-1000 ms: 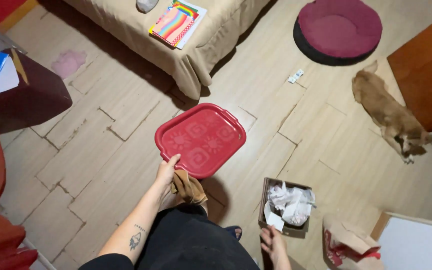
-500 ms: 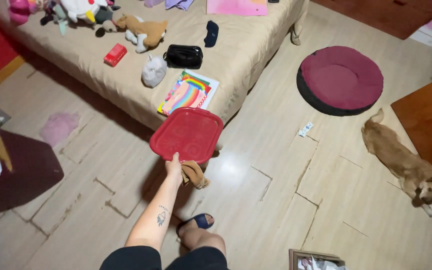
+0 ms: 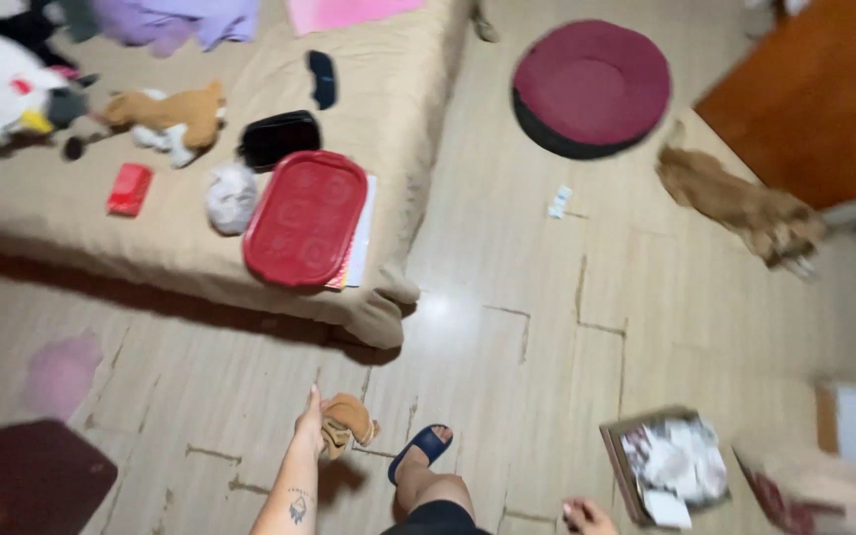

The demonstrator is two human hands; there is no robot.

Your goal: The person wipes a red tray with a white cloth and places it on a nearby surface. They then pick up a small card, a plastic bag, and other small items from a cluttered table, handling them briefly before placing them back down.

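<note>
A red plastic tray [image 3: 305, 218] lies flat on the beige bed [image 3: 151, 248], on top of a colourful book near the bed's corner. My left hand [image 3: 311, 421] hangs low over the floor, its fingers closed on a small brown plush-like thing [image 3: 347, 424]; it is well apart from the tray. My right hand [image 3: 587, 515] shows only at the bottom edge, beside a cardboard box [image 3: 668, 464] of crumpled paper, with nothing seen in it. My foot in a blue slipper [image 3: 420, 448] stands on the floor.
On the bed lie a black pouch [image 3: 279, 137], a grey-white bundle [image 3: 231, 196], a red box [image 3: 130, 188] and plush toys [image 3: 172, 117]. A brown dog [image 3: 740, 206] stands by a round maroon cushion [image 3: 591, 84]. A dark mat [image 3: 32, 476] lies at bottom left.
The red tray has left my left hand and now rests on the bed over the book. My left hand has dropped toward the floor, still holding the brown thing.
</note>
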